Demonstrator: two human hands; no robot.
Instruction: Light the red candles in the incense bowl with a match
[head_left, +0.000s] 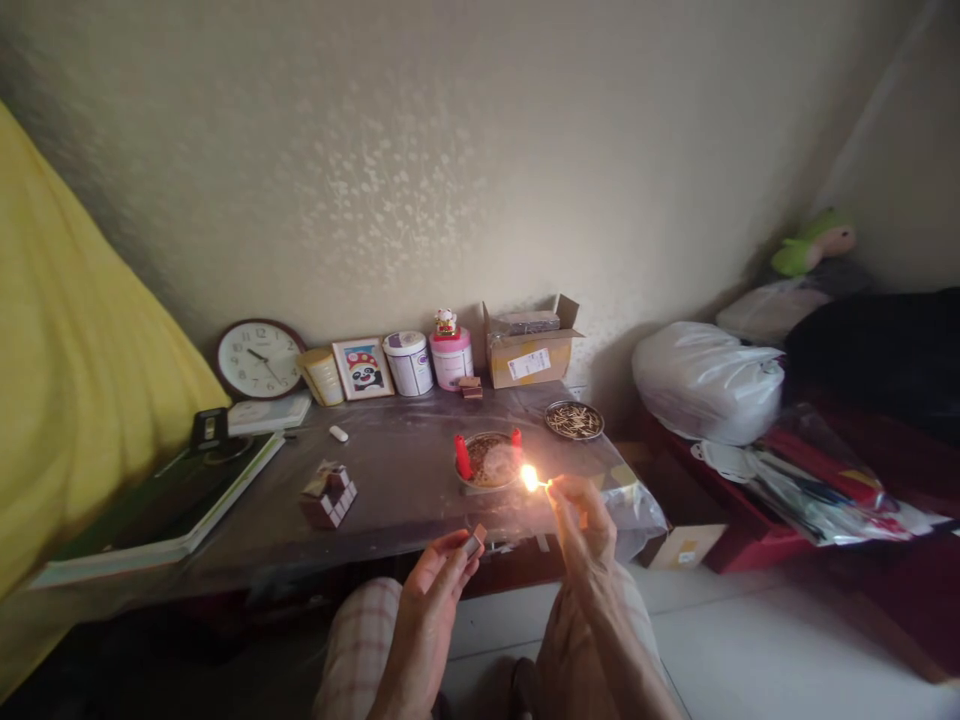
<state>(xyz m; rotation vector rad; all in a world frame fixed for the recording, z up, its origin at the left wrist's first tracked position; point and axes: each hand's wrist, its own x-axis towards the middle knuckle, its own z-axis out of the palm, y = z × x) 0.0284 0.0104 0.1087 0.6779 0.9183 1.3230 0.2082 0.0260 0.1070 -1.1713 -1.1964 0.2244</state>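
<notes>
My right hand point(583, 515) pinches a burning match point(538, 482), its flame pointing left toward the plate. In my left hand point(439, 580) is a small matchbox point(475, 541), gripped between thumb and fingers just in front of the table edge. Beyond both hands, a round plate point(489, 487) carries two red candles: one candle point(463, 458) stands at its left, the other candle point(517, 446) at its right. The flame is close to the right candle but appears apart from it. Glare hides part of the plate, and I cannot make out a flame on either candle.
Stacked matchboxes point(330, 497) sit at left on the table point(405, 500). A dish of matchsticks point(574, 420) is at back right. Along the wall stand a clock point(260, 360), a picture frame point(363, 369), tins point(409, 364) and a cardboard box point(529, 355). A yellow curtain point(82, 380) hangs left.
</notes>
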